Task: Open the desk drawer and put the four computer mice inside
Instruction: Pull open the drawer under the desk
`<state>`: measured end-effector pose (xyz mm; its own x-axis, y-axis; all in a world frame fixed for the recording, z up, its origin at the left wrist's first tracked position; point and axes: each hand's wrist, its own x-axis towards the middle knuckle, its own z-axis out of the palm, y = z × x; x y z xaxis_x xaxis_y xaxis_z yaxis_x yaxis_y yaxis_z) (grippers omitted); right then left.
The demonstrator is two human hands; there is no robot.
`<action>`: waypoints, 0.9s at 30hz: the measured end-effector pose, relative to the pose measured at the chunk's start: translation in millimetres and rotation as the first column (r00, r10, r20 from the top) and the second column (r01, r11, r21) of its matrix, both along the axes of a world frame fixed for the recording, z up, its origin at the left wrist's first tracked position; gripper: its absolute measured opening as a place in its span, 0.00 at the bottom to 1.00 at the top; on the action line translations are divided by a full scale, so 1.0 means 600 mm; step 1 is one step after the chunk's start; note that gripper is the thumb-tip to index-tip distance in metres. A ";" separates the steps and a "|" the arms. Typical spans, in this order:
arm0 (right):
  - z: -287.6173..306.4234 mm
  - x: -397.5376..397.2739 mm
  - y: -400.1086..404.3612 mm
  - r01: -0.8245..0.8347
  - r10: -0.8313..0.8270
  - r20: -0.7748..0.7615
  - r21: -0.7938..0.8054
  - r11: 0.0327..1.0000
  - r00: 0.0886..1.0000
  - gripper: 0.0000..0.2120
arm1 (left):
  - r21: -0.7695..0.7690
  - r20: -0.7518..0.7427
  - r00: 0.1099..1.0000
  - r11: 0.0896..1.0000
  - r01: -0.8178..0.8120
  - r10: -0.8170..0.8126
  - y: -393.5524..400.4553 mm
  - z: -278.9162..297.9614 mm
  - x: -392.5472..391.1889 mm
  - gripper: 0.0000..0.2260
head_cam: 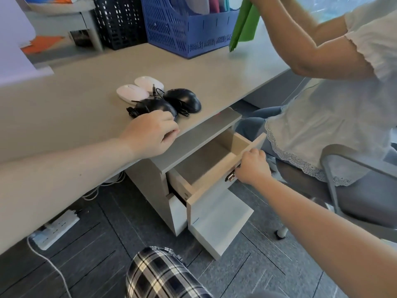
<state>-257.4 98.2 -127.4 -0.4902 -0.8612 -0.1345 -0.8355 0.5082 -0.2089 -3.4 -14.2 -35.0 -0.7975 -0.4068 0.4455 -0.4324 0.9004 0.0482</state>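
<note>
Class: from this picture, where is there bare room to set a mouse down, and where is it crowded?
Free: the open drawer shows a bare floor between its wooden walls; the desk is bare left of the white mice. Crowded: the black mice with tangled cords, beside the left hand; the right hand holds the handle.

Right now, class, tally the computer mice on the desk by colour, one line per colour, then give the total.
White mice: 2, the nearer white mouse and the farther white mouse.
Black mice: 2, the nearer black mouse and the farther black mouse, both corded.
Total: 4
</note>
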 end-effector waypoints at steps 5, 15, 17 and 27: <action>-0.038 -0.008 0.036 -0.377 0.307 -0.232 -0.384 0.843 0.923 0.18 | -0.076 0.027 0.999 0.997 -0.030 0.032 0.012 0.007 0.005 0.16; 0.045 -0.034 0.029 -0.362 0.364 0.020 -0.053 0.931 0.931 0.15 | -0.107 0.161 0.975 0.984 -0.140 0.156 0.039 0.017 0.017 0.13; 0.047 -0.045 0.046 -0.361 0.361 0.014 -0.017 0.932 0.932 0.15 | -0.092 0.179 0.970 0.984 -0.151 0.166 0.049 0.024 0.014 0.13; 0.061 -0.072 0.126 -0.265 0.292 -0.088 0.235 0.935 0.952 0.14 | 0.022 0.463 0.812 0.911 -0.411 0.356 0.071 0.046 -0.003 0.12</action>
